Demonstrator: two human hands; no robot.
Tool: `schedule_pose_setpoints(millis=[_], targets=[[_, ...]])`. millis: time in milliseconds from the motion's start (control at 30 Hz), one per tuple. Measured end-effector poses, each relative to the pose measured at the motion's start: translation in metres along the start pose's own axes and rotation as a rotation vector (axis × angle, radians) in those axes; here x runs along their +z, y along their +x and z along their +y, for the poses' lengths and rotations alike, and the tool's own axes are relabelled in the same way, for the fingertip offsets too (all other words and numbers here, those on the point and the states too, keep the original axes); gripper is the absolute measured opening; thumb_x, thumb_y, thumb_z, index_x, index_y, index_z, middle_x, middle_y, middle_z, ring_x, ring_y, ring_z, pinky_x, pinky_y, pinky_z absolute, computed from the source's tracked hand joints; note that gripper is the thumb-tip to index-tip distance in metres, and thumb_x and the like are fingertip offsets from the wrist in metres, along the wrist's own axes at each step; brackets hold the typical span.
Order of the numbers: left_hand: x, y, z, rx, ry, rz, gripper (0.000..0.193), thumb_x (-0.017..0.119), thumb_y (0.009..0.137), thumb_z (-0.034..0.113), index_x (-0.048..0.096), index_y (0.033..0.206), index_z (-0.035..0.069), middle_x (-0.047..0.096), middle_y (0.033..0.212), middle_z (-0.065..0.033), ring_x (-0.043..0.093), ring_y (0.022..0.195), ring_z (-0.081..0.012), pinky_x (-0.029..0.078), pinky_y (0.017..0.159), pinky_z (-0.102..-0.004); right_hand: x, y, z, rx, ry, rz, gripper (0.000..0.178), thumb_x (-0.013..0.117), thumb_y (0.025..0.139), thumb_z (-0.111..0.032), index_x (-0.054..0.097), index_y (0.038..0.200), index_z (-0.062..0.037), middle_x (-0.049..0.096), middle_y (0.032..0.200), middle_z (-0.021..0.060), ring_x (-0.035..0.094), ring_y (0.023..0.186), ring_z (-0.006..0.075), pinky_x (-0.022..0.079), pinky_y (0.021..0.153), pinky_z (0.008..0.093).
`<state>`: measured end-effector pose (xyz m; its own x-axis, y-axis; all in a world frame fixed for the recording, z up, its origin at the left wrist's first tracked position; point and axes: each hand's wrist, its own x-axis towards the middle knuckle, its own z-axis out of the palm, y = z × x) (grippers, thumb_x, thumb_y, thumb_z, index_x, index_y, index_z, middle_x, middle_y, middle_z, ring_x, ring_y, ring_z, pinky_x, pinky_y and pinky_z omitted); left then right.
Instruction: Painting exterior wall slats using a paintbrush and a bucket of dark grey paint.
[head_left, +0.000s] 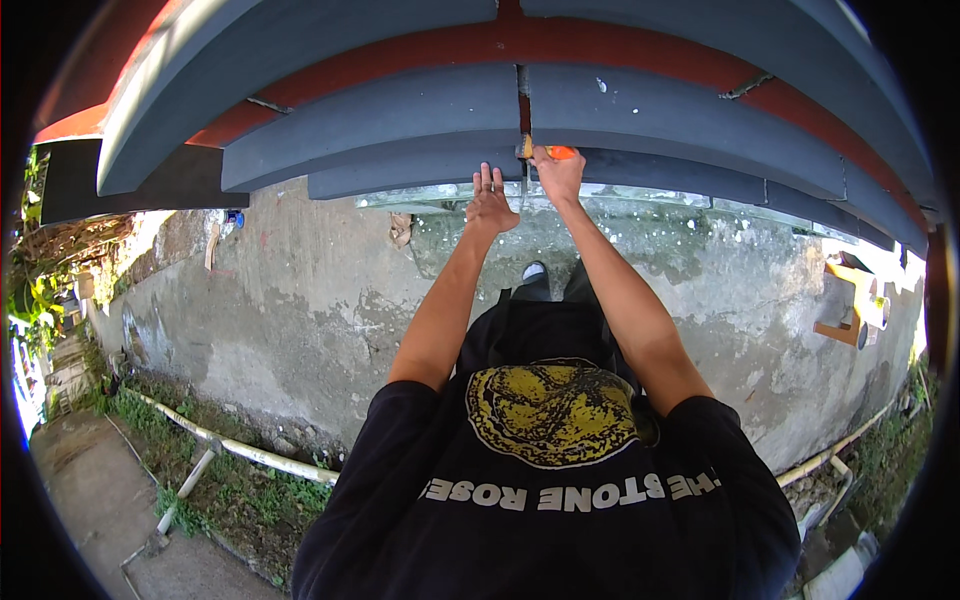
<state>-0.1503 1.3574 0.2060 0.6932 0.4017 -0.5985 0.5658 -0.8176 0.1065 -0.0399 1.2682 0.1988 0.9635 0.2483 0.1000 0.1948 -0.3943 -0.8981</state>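
Ahead of me is a dark grey panelled wall [400, 110] with red grooves between its panels. My right hand [560, 178] is closed around a small paintbrush [562, 152] with an orange handle. The brush head lies at the vertical groove [524, 95] between two panels, its tip partly hidden. To the left of that groove, my left hand [491, 205] has its fingers stretched out and up, close to the lower edge of the wall. I cannot tell whether the palm touches it. Nothing is held in it.
Paint-spattered concrete [300, 260] lies below the wall. A cardboard box [848, 300] stands at the right. A small blue item [236, 218] sits at the left, by the wall's foot. Behind me, a pale pipe [270, 457] runs along a grassy strip.
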Motion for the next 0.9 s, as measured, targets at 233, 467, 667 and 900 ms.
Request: schedule_pose_setpoints(millis=[233,467,667,900], targets=[[-0.005,-0.002,0.002,0.007,-0.029,-0.001,0.096,0.058,0.076,0.034,0.003,0.151,0.007,-0.005,0.157,-0.0153,0.004,0.145,-0.0325,0.026,0.113,-0.0372,-0.079,0.026,0.052,0.123,0.201,0.094,0.022,0.068,0.080,-0.017,0.069,0.086,0.0037,0.068,0.068,0.0125,0.067,0.060,0.0188,0.051,0.060,0.0322],[-0.005,0.001,-0.003,0.013,-0.032,-0.057,0.096,0.057,0.077,0.036,0.003,0.150,0.007,-0.006,0.157,-0.0151,0.004,0.145,-0.0326,0.030,0.111,-0.0400,-0.160,0.040,0.068,-0.027,-0.101,0.338,0.017,0.066,0.080,-0.015,0.071,0.088,-0.0001,0.069,0.077,0.0176,0.068,0.069,0.0283,0.051,0.066,0.0335],[0.008,0.006,-0.005,-0.023,0.028,-0.004,0.095,0.056,0.078,0.037,0.001,0.150,0.008,-0.007,0.157,-0.0148,0.001,0.145,-0.0330,0.033,0.110,-0.0413,-0.137,0.014,0.018,-0.217,-0.401,0.246,0.017,0.065,0.078,-0.015,0.071,0.091,-0.0062,0.067,0.089,0.0170,0.065,0.078,0.0369,0.052,0.071,0.0425],[-0.004,0.000,0.001,-0.009,0.048,-0.032,0.096,0.056,0.079,0.038,0.001,0.150,0.008,-0.008,0.157,-0.0152,0.002,0.145,-0.0331,0.029,0.112,-0.0399,-0.052,-0.036,-0.021,-0.242,-0.131,-0.076,0.013,0.066,0.078,-0.011,0.070,0.090,-0.0066,0.066,0.083,0.0165,0.064,0.077,0.0365,0.052,0.070,0.0387]])
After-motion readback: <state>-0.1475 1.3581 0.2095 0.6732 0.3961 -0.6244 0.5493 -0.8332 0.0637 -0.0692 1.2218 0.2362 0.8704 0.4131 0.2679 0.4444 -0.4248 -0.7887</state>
